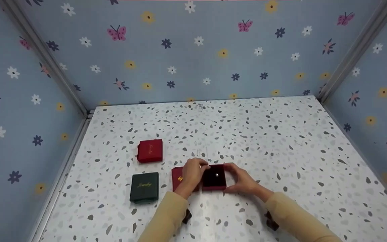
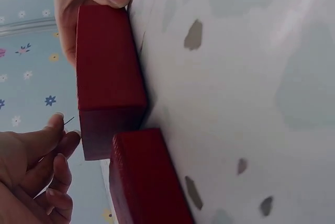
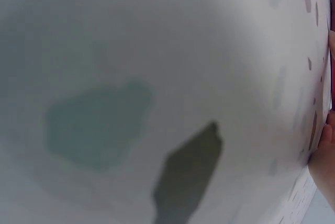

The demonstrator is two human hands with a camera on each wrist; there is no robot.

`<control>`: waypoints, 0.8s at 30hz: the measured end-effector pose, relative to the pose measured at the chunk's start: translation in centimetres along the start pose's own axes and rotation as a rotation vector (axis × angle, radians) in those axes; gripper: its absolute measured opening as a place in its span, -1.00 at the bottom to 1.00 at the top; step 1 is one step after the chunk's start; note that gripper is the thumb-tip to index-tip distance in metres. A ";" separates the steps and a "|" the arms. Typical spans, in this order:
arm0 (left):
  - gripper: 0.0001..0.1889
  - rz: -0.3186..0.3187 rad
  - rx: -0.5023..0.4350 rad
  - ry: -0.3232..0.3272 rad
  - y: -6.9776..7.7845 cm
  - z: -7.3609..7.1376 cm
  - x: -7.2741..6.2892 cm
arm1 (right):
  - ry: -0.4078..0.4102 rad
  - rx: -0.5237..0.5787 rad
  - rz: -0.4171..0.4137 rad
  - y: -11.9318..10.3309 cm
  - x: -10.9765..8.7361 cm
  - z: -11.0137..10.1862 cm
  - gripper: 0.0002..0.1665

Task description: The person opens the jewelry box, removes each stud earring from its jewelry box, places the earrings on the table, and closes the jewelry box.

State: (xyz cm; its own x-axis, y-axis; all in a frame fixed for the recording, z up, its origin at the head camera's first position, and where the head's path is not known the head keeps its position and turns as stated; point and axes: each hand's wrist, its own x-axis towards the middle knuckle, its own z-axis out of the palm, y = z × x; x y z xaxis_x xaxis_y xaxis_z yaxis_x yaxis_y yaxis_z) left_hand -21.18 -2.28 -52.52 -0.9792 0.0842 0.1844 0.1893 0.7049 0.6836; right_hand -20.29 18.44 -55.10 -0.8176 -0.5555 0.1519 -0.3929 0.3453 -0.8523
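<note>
Between thumb and forefinger, my left hand (image 1: 192, 171) pinches a small earring with a thin pin (image 2: 69, 121), just over the left edge of an uncovered red jewelry box (image 1: 209, 184). A shiny round stud (image 1: 217, 175) sits on the box's dark padding. My right hand (image 1: 244, 179) holds that box at its right side, thumb at the near corner and fingers at the far one. The red lid (image 1: 176, 174) with gold lettering lies left of the box, partly hidden under my left hand. Only part of the right hand (image 3: 323, 166) shows in the right wrist view.
A shut red jewelry box (image 1: 150, 151) lies farther back on the left. Nearer, a dark green jewelry box (image 1: 144, 187) with gold lettering stands left of the lid. The speckled white table (image 1: 264, 141) is bounded by flower-patterned walls (image 1: 193, 60) at the back and both sides.
</note>
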 end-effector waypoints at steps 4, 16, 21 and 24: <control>-0.90 0.009 0.014 0.010 -0.1 -0.2 0.9 | -0.005 0.018 0.003 -0.6 -0.1 -0.1 -0.02; -0.92 -0.083 0.011 0.007 -0.5 -0.9 3.4 | 0.009 -0.032 0.063 2.8 -0.1 0.3 0.04; -0.91 -0.128 0.013 0.039 -1.0 -1.1 4.6 | 0.008 -0.042 0.097 2.6 0.0 0.2 0.04; -0.91 -0.168 0.032 0.052 -1.4 -1.3 5.2 | 0.005 -0.035 0.081 2.6 0.1 0.2 0.04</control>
State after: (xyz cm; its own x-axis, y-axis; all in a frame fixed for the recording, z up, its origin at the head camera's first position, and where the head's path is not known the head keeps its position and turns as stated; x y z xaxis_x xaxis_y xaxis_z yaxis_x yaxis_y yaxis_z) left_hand -26.46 -3.70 -51.57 -0.9916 -0.0732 0.1062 0.0197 0.7282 0.6851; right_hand -21.34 19.09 -57.42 -0.8496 -0.5205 0.0854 -0.3394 0.4154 -0.8440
